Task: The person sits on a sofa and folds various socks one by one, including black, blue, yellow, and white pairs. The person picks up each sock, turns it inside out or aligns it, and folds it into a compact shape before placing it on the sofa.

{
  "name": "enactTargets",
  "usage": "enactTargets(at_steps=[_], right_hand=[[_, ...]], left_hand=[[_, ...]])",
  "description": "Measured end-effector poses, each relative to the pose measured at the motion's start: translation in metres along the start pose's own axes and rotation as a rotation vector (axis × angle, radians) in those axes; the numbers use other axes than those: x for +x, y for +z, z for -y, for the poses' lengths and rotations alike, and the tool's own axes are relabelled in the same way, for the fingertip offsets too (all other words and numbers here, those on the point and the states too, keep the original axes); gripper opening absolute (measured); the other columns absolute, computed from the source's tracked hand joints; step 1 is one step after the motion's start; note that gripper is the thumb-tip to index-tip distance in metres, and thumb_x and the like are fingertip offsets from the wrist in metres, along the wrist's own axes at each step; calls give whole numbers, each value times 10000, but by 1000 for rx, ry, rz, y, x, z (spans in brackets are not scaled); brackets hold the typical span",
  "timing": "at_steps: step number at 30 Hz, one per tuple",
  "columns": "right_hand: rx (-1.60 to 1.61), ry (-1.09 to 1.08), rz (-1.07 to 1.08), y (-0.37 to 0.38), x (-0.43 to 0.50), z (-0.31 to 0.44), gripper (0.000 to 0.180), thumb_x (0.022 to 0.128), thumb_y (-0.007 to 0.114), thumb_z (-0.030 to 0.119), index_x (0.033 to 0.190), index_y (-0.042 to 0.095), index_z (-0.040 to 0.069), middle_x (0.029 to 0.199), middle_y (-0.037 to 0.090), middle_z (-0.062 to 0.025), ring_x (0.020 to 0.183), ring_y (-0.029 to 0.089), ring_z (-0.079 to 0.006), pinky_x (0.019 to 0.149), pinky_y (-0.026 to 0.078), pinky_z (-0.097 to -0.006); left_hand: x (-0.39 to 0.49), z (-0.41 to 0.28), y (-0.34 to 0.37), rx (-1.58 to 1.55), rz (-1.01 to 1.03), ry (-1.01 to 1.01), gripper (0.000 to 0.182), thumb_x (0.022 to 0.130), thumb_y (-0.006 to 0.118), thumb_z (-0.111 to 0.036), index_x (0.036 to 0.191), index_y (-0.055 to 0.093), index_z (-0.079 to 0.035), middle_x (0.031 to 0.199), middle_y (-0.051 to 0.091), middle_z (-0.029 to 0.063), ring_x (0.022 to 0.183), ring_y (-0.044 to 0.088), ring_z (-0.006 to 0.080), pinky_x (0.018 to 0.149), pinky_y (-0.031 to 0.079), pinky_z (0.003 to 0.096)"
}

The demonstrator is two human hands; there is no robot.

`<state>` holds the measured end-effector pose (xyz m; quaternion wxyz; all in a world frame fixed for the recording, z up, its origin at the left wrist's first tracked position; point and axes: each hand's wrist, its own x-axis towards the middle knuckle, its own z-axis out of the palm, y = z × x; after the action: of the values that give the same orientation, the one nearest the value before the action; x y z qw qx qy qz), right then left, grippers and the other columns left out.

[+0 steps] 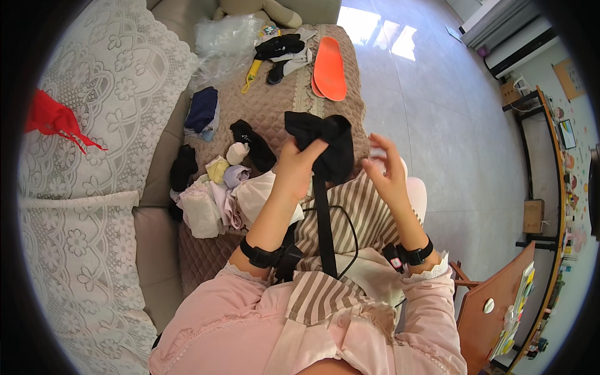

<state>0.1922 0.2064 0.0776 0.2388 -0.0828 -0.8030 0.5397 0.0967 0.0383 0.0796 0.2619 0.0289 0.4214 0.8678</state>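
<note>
My left hand [297, 166] grips a bunched black cloth garment [335, 145], perhaps a sock, its thumb lying across the fabric. To the right of the cloth, my right hand [386, 173] is held with fingers apart and nothing in them. Left of my left forearm sits a pile of folded and rolled light clothes [201, 211], with a yellow roll [217, 168] and a lilac roll [236, 176] on top. A black sock [253, 145] lies just beyond these rolls. Another dark bundle [183, 168] rests against the sofa.
Orange insoles [330, 70] lie on the brown quilted sofa cover [262, 103]. Near them are black and grey socks [281, 47], a yellow strap [252, 75] and clear plastic wrapping [225, 44]. A folded navy cloth [202, 108] sits left. A wooden table [492, 304] stands at right.
</note>
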Motion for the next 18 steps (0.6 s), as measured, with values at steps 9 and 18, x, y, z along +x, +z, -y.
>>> enactTargets(at_steps=[9, 18], right_hand=[[-580, -671, -37, 7, 37, 48, 251, 664, 700, 65, 905, 639, 26, 916, 595, -113, 851, 548, -319, 732, 469, -382], [416, 453, 186, -12, 26, 33, 197, 819, 515, 56, 951, 634, -30, 940, 636, -72, 914, 557, -120, 858, 405, -268]], left_hand=[[-11, 7, 14, 206, 109, 109, 352, 804, 691, -18, 1112, 521, -7, 1025, 605, 48, 932, 582, 114, 817, 477, 253], [-9, 0, 8, 351, 195, 137, 371, 799, 706, -56, 1125, 542, 15, 1005, 633, 51, 909, 602, 116, 799, 481, 253]])
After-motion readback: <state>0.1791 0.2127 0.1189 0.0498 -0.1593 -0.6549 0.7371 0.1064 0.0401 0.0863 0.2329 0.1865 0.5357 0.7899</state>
